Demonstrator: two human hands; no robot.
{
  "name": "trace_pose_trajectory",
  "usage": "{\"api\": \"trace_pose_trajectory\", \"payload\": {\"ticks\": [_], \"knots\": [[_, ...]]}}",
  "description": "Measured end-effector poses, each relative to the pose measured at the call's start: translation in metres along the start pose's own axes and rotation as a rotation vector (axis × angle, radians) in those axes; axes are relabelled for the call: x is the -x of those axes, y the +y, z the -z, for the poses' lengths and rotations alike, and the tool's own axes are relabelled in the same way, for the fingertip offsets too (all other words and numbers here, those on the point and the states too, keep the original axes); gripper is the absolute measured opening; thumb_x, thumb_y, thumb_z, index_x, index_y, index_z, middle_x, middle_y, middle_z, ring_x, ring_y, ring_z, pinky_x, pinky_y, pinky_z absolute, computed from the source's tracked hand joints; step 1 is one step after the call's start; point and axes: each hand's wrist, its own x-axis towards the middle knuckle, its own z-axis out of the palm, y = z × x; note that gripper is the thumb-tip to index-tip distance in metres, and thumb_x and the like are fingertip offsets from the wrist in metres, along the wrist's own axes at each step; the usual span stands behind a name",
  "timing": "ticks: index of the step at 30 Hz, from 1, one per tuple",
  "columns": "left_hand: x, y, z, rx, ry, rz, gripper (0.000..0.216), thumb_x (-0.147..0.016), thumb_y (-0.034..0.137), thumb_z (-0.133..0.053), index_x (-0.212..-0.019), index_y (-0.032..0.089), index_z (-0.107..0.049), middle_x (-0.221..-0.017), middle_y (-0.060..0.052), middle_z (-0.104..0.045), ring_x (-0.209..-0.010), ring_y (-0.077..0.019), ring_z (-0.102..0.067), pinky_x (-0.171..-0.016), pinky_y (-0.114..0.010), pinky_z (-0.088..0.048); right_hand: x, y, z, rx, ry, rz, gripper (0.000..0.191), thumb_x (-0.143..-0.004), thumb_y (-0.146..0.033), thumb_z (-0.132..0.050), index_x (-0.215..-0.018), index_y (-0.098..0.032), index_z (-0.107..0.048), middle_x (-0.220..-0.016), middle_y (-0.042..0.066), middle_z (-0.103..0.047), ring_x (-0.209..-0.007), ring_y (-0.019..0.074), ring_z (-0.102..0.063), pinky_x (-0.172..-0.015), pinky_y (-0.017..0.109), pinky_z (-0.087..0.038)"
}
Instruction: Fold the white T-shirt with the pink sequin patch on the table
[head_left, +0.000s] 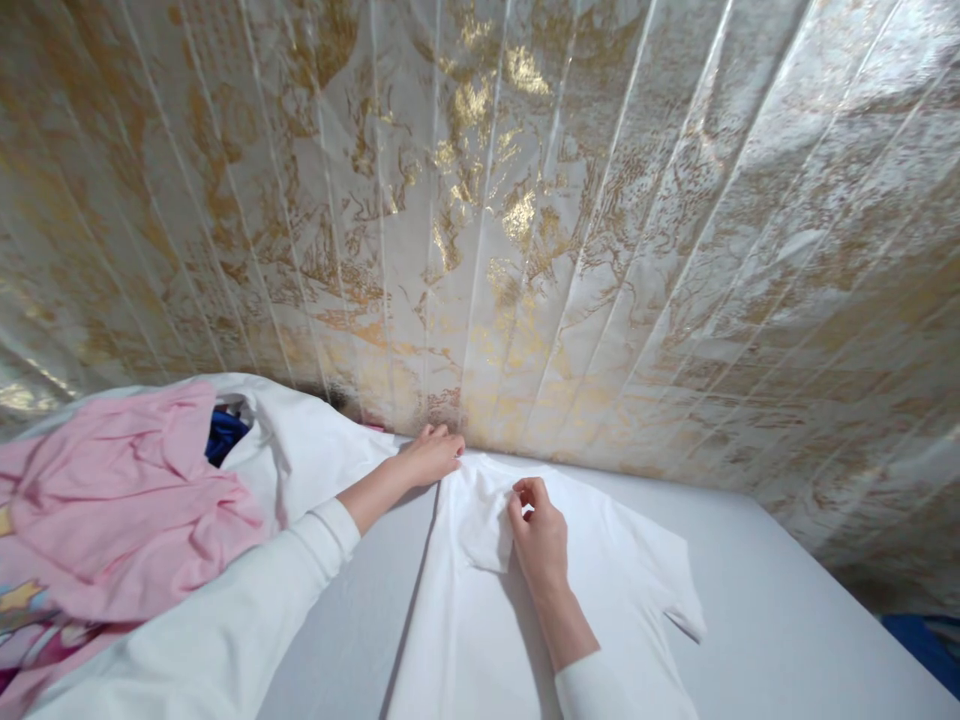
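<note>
A white T-shirt (607, 570) lies flat on the white surface, its top toward the wall and one short sleeve sticking out to the right. My left hand (431, 455) rests on the shirt's upper left corner near the wall, fingers curled onto the cloth. My right hand (538, 535) lies on the middle of the shirt near the collar, thumb and fingers pinched on a fold of the fabric. Both arms wear white long sleeves.
A pile of clothes lies at the left: a pink garment (112, 500), a white one (307, 450) and a bit of blue cloth (223, 432). A glossy white-and-gold wall (525, 220) rises just behind the white table (787, 600). Something blue (926, 645) shows at the lower right.
</note>
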Motion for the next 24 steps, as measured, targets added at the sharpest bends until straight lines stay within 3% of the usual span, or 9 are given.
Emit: {"api": "trace_pose_trajectory", "payload": {"ticks": [6,11,17,20,22,24], "knots": [[-0.003,-0.007,-0.006,-0.017,-0.005,0.01,0.027,-0.095,0.032,-0.06,-0.117,0.016,-0.059,-0.12,-0.008,-0.059,-0.105,-0.024,-0.06,-0.09,-0.046,-0.05,0.001,-0.006,-0.001,0.084,-0.057,0.009,0.023,-0.082,-0.033,-0.043,-0.098,-0.023,-0.057,-0.066,-0.002,-0.064,-0.052,0.0161,-0.055,-0.055,0.024,-0.035],[-0.003,-0.001,-0.013,-0.024,0.019,0.048,0.026,-0.095,0.031,-0.06,-0.117,0.016,-0.059,-0.12,-0.008,-0.06,-0.105,-0.024,-0.06,-0.089,-0.046,-0.05,0.003,-0.01,0.001,0.118,-0.095,0.045,0.021,-0.084,-0.031,-0.04,-0.09,-0.024,-0.059,-0.064,-0.003,-0.062,-0.055,0.0145,-0.055,-0.058,0.023,-0.037],[-0.001,0.001,-0.013,-0.005,0.056,0.084,0.024,-0.095,0.031,-0.06,-0.112,0.016,-0.061,-0.118,-0.008,-0.06,-0.105,-0.024,-0.059,-0.091,-0.046,-0.049,0.001,-0.007,0.001,0.261,-0.118,-0.045,0.019,-0.082,-0.023,-0.046,-0.087,-0.025,-0.063,-0.062,-0.004,-0.063,-0.056,0.015,-0.056,-0.055,0.023,-0.027],[0.006,0.015,-0.01,0.0,0.092,0.137,0.016,-0.096,0.017,-0.052,-0.109,0.016,-0.062,-0.116,-0.009,-0.061,-0.111,-0.0244,-0.056,-0.095,-0.044,-0.043,0.001,-0.006,0.002,0.322,-0.141,-0.085,0.017,-0.083,-0.022,-0.048,-0.083,-0.026,-0.065,-0.064,-0.003,-0.066,-0.058,0.0153,-0.057,-0.053,0.024,-0.024],[0.021,0.033,-0.01,0.006,0.112,0.163,0.028,-0.095,0.008,-0.044,-0.118,0.015,-0.059,-0.126,-0.012,-0.058,-0.119,-0.0244,-0.051,-0.099,-0.041,-0.039,0.0,-0.006,0.002,0.349,-0.153,-0.103,0.017,-0.084,-0.022,-0.049,-0.084,-0.026,-0.066,-0.066,-0.002,-0.068,-0.06,0.0155,-0.058,-0.054,0.024,-0.025],[0.046,0.054,-0.011,0.017,0.107,0.151,0.039,-0.095,0.011,-0.045,-0.133,0.014,-0.048,-0.142,-0.013,-0.048,-0.129,-0.0241,-0.044,-0.104,-0.04,-0.035,0.0,-0.007,0.003,0.365,-0.166,-0.114,0.018,-0.085,-0.022,-0.049,-0.085,-0.027,-0.066,-0.068,-0.002,-0.069,-0.062,0.0157,-0.06,-0.054,0.024,-0.026]]}}
